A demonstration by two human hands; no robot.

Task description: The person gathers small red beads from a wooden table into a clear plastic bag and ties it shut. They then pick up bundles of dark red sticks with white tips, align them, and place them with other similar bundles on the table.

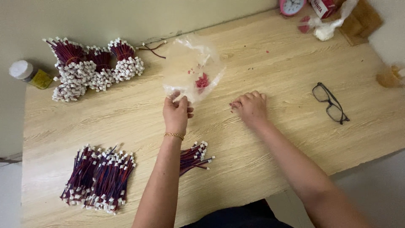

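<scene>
My left hand point(176, 112) pinches the near edge of a clear plastic bag point(192, 69) and holds it up over the wooden table point(295, 139). A few small red pieces point(202, 81) lie inside the bag. My right hand point(251, 107) rests knuckles-up on the table just right of the bag, its fingertips closed around small red bits point(231, 104). A loose bunch of red and blue wires with white connectors point(194, 157) lies under my left forearm.
A large pile of the same wire pieces point(99, 177) lies at front left. Several tied bundles of wires point(90, 67) stand at back left beside a white-capped bottle point(26, 72). Black glasses point(330, 102) lie at right. A pink clock point(291, 6) and crumpled plastic point(327, 26) are at the back.
</scene>
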